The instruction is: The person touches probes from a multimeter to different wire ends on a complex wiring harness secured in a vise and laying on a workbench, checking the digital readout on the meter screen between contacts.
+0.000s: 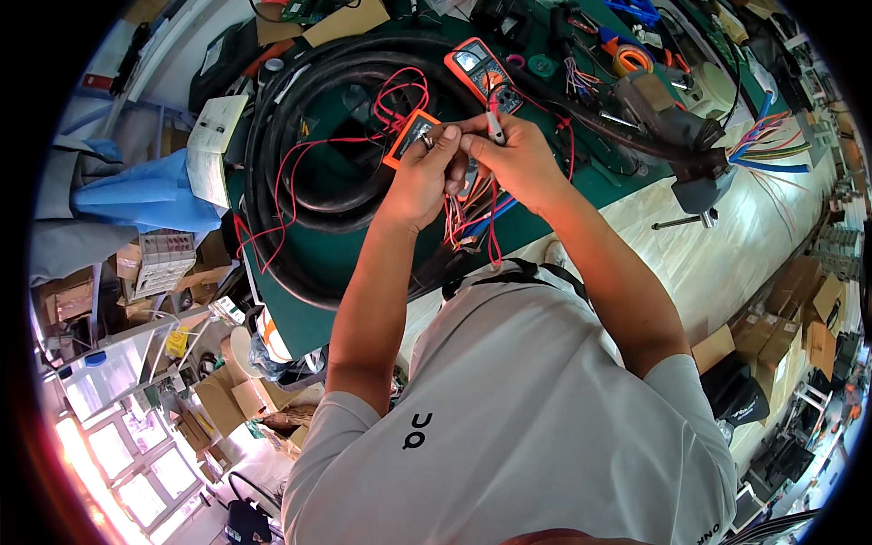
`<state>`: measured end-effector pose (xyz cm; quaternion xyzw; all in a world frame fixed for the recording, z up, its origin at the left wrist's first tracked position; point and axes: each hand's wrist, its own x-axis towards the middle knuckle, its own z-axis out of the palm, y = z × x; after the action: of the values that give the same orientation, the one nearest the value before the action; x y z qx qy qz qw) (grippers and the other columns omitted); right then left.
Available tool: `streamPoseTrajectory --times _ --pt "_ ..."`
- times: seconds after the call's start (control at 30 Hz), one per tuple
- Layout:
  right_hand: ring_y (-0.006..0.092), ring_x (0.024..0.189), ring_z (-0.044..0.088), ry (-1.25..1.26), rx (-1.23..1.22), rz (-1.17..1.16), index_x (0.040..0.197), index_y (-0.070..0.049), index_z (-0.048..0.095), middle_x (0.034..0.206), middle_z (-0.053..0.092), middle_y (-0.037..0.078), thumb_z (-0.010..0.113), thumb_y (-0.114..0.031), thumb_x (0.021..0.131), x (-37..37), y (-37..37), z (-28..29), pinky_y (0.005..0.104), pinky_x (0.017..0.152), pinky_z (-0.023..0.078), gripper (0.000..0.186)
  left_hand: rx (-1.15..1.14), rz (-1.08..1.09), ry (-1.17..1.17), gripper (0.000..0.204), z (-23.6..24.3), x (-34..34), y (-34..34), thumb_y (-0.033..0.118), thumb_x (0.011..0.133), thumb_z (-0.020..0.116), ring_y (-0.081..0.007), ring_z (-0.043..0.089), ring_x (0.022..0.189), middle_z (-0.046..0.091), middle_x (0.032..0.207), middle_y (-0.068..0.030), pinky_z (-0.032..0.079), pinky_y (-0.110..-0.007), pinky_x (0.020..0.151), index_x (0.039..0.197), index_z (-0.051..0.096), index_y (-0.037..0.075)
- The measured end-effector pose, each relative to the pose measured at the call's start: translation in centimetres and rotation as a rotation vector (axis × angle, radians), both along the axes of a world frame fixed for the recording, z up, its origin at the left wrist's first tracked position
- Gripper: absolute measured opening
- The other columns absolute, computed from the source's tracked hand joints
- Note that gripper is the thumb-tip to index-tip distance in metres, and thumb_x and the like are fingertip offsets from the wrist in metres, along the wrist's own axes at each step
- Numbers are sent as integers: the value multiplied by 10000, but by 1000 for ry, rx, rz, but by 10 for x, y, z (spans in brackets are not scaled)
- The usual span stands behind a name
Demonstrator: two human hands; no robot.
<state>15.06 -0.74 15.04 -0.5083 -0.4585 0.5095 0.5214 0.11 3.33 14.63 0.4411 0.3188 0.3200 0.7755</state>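
My left hand (420,189) and my right hand (525,165) meet above the near edge of the green table, fingers pinched together. A slim grey-white test probe (495,129) sticks up from the right hand's fingers. What the left fingertips pinch is too small to make out. Just below the hands hang the loose coloured wires (465,221) of a thick black cable's stripped end. One orange multimeter (411,136) lies partly hidden behind the left hand. Another orange-rimmed multimeter (479,71), its screen lit, lies beyond the hands. Thin red leads (295,174) run loosely across the table.
The thick black cable (272,182) lies coiled over the green table (300,331). Its other stripped end, with fanned wires (767,150), rests at the right by a bench vise (699,186). An orange tape roll (633,60) lies far right; cardboard boxes (790,304) stand at lower right.
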Motion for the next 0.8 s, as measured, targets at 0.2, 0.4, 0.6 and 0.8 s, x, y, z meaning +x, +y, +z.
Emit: streamPoseTrajectory --times 0.2,0.4,0.6,0.8 --pt "66 576 529 52 4 -69 935 11 625 701 586 10 630 -106 877 -3 -9 2 223 512 420 130 116 61 62 272 -10 -4 2 257 996 497 -101 491 575 528 667 -19 402 -244 535 994 600 6" --pt "60 566 524 89 -11 -160 939 -3 624 685 569 -1 638 -120 869 3 -25 -3 208 509 401 138 156 149 136 278 -22 -2 12 255 985 522 -125 547 574 567 672 -43 442 -259 538 985 592 -14" --pt "62 574 510 52 -151 -311 940 -21 623 690 553 -9 627 -147 873 43 -53 -38 217 521 394 143 -54 341 -16 270 -32 -21 23 246 988 517 -84 371 506 405 612 18 334 -247 478 1039 551 -17" --pt "29 499 417 137 -194 -312 993 -43 619 645 529 -20 648 -185 878 46 -64 -49 193 442 294 184 -57 341 -40 274 -34 -21 21 246 986 525 -92 395 542 414 628 13 352 -244 509 1053 541 -19"
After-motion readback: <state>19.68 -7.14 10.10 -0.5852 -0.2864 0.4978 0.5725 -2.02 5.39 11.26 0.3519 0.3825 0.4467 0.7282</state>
